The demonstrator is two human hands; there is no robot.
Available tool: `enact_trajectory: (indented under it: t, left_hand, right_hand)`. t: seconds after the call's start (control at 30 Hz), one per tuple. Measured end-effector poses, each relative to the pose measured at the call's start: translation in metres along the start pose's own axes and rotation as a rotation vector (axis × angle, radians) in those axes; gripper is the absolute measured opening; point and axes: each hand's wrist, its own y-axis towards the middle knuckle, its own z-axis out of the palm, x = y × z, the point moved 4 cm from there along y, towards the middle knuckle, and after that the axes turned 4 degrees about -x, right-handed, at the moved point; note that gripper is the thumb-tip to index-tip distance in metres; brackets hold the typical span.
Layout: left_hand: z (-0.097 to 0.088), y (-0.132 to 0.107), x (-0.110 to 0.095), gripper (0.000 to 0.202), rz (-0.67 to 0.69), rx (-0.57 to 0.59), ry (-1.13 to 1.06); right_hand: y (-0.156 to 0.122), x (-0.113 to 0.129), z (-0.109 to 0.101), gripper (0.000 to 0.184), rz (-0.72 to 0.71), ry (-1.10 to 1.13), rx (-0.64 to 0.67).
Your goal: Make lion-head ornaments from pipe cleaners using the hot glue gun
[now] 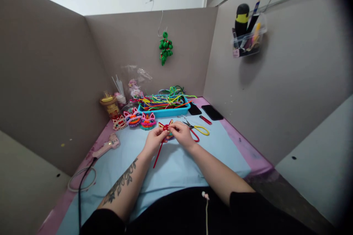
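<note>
Red craft piece [166, 127], head view: held up at the middle of the work surface, just in front of the blue tray [165, 112]. Pointed ears with red edging show at its top; its lower part is largely hidden by the fingers. One red stem [158, 155] hangs from it, slanting down toward the wearer.

Left hand [156, 140]: thumb and fingers pinched narrow on the piece from its left side. Right hand [182, 134]: fingertips closed narrow on it from the right. Exact finger contact is too small to make out.

Surroundings: the tray bears a loose heap of multicoloured stems [165, 101]. Three fuzzy animal faces, one red and cream [119, 122], one purple [132, 117] and one pink [148, 121], sit left of the hands. Scissors [203, 130] with a yellow loop lie right of the right hand, near a red-handled tool [205, 119] and a black phone [212, 112]. A pink glue gun [109, 145] lies well to the left, on the pale blue cloth [220, 154].
</note>
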Motion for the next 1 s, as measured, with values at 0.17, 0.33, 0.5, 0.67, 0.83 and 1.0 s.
enact_trajectory:
  t: [0.17, 0.33, 0.5, 0.67, 0.83, 1.0]
  left_hand:
    - [0.0018, -0.0014, 0.0002, 0.032, -0.056, 0.003, -0.046]
    - [0.0023, -0.0016, 0.004, 0.03, -0.211, 0.056, -0.184]
    - [-0.0005, -0.0014, 0.0068, 0.023, -0.347, 0.071, -0.291]
    - [-0.0018, -0.0022, 0.0055, 0.021, -0.34, 0.106, -0.232]
    - [-0.0024, 0.0009, 0.0082, 0.028, -0.279, 0.09, -0.182]
    - [-0.0024, 0.0007, 0.0063, 0.033, -0.243, 0.049, -0.141]
  right_hand:
    - [-0.0014, 0.0015, -0.0003, 0.011, -0.113, -0.134, -0.023]
    - [-0.0062, 0.0033, 0.0033, 0.014, -0.328, -0.267, -0.01]
    - [-0.0093, 0.0017, 0.0015, 0.019, -0.432, -0.341, 0.061]
    - [-0.0093, 0.0014, -0.0018, 0.023, -0.527, -0.364, 0.102]
    - [-0.0081, -0.0013, -0.0008, 0.022, -0.551, -0.389, 0.135]
    - [-0.0082, -0.005, 0.0003, 0.026, -0.556, -0.367, 0.14]
